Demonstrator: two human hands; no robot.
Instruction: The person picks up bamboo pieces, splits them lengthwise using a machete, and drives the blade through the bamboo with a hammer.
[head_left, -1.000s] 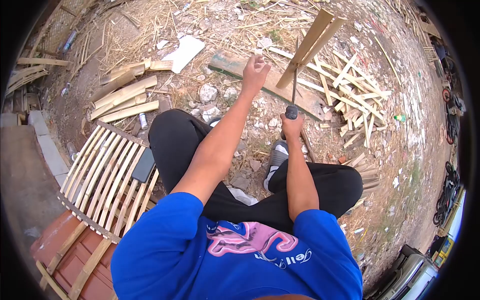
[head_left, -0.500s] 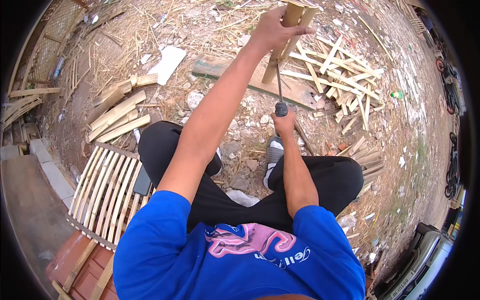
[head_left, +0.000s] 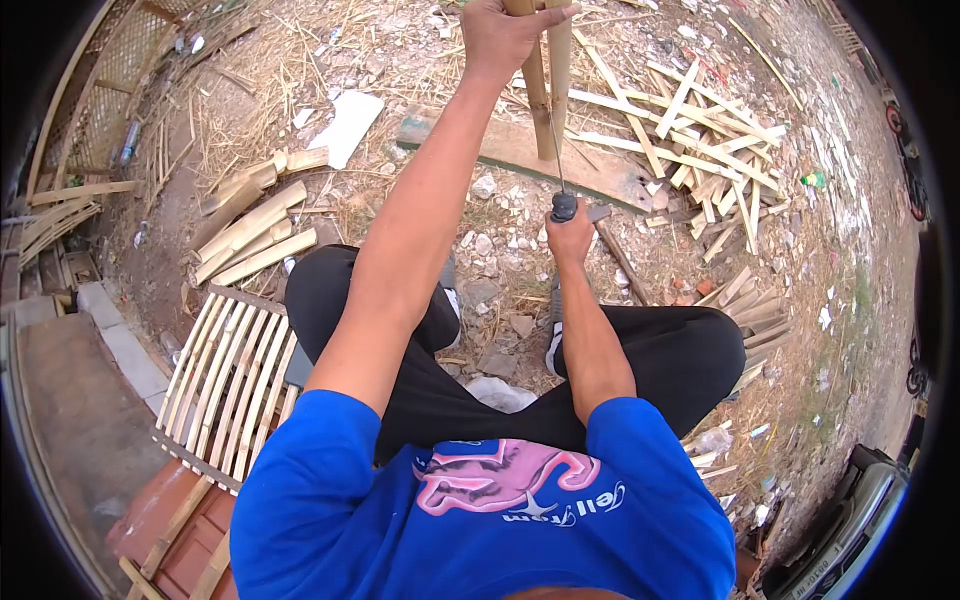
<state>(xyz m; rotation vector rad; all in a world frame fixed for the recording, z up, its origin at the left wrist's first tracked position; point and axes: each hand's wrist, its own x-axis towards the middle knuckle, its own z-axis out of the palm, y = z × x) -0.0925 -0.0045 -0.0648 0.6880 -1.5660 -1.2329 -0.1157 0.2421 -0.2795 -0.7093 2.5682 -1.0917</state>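
Note:
My left hand [head_left: 500,40] is wrapped round the upper part of a bamboo piece [head_left: 540,120], near the top edge of the view. The bamboo stands upright on a flat wooden plank [head_left: 600,180] and is split into two lengths with a gap between them. My right hand [head_left: 570,238] is closed on the black handle of a long-bladed knife [head_left: 563,207]. Its thin blade, seen nearly edge-on, points away from me and lies against the split bamboo. How deep it sits I cannot tell.
Right of the plank lies a pile of bamboo strips [head_left: 715,150]. A wooden-handled tool [head_left: 622,262] rests by my right foot. Split bamboo pieces [head_left: 255,240] and a slatted bamboo frame [head_left: 222,380] are on the left. A vehicle [head_left: 840,530] stands at lower right.
The bamboo has shifted left and stands more upright, its two lengths further apart. My left hand has moved left and up with it. The knife handle has risen slightly in view.

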